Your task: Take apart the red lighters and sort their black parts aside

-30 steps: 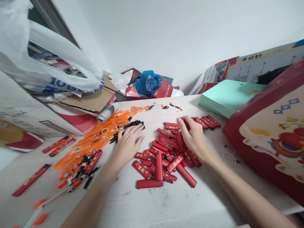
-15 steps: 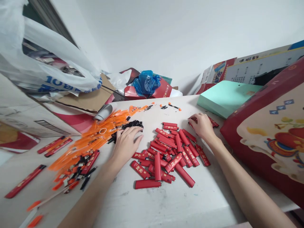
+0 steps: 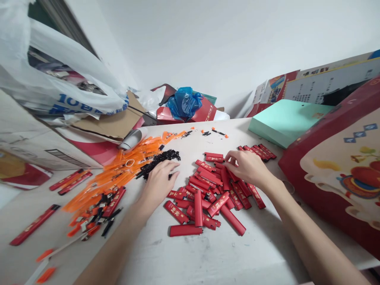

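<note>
Red lighter casings with gold characters lie in a loose pile in the middle of the white table. My right hand hangs over the pile's far right side, its fingers curved and apart at the casings there; the fingertips partly hide what they touch. Beyond that hand, several red casings lie side by side in a slanted row. My left hand rests open, fingers loosely stretched, at the near edge of a heap of small black parts. It holds nothing that I can see.
Orange plastic parts spread left of the black heap, with mixed black, orange and metal bits nearer. Several red casings lie farther left. A mint-green box and a large red printed box stand right. A white plastic bag is at left.
My right hand has moved left and nearer, from the slanted row to the pile, uncovering the row. My left hand has drawn back slightly, showing more of the black heap.
</note>
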The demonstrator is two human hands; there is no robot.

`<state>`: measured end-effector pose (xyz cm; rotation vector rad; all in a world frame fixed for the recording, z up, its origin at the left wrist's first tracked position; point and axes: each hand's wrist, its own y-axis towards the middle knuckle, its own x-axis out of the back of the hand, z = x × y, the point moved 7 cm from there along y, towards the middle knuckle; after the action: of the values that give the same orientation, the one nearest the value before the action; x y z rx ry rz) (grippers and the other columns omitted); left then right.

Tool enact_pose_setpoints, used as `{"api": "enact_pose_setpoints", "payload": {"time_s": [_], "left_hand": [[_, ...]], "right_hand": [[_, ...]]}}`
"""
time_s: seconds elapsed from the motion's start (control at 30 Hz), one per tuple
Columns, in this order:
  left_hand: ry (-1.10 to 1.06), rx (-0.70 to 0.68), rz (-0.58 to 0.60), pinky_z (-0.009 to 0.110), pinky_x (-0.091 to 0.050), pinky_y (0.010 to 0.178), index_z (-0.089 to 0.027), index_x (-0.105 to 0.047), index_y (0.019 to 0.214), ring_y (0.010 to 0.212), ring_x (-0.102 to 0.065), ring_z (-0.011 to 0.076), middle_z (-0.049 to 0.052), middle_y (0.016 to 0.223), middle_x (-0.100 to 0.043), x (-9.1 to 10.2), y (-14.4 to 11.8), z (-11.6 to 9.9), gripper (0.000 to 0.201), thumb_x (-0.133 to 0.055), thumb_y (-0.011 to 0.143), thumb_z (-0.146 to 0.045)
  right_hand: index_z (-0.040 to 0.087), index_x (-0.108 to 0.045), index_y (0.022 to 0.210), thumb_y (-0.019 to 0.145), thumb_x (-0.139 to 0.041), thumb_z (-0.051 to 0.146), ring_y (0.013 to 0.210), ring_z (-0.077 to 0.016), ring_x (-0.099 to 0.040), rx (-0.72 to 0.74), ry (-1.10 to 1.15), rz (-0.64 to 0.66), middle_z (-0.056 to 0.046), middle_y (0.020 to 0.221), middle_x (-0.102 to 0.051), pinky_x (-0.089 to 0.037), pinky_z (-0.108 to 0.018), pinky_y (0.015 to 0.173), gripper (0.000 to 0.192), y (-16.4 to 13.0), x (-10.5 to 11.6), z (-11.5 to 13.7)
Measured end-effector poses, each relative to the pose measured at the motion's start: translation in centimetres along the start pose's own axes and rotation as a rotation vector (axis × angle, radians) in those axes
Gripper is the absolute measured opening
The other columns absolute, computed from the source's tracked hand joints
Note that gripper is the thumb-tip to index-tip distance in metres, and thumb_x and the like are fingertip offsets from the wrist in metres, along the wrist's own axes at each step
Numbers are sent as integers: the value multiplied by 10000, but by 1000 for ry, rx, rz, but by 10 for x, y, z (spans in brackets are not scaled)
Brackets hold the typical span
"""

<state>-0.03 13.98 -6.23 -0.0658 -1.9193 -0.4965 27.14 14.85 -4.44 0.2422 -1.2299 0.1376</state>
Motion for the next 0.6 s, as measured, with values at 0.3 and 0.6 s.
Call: {"api": "enact_pose_setpoints", "payload": {"time_s": [0.3,0.6], "left_hand": [[307,2,92,482,-318,973,-253,-733,1020,1082,-627,325,66,1076,-766,15,-8,5,210,-587,930,-376],[264,44,180,445,-277,920,-257,-725,892,1006,-648,275,21,1014,-774,13,-8,7,210,-536,964,-313]], "right_hand": [[207,-669,995,899,-605,341,710,-212,-604,-11,-103,57,-65,801,-706,-238,-296,560,177,-2,-10,-6],[186,-603,969,862,-572,268,732,-210,-594,-22,-161,107,-76,839,-700,-204,-294,568,138,-3,-9,2]]}}
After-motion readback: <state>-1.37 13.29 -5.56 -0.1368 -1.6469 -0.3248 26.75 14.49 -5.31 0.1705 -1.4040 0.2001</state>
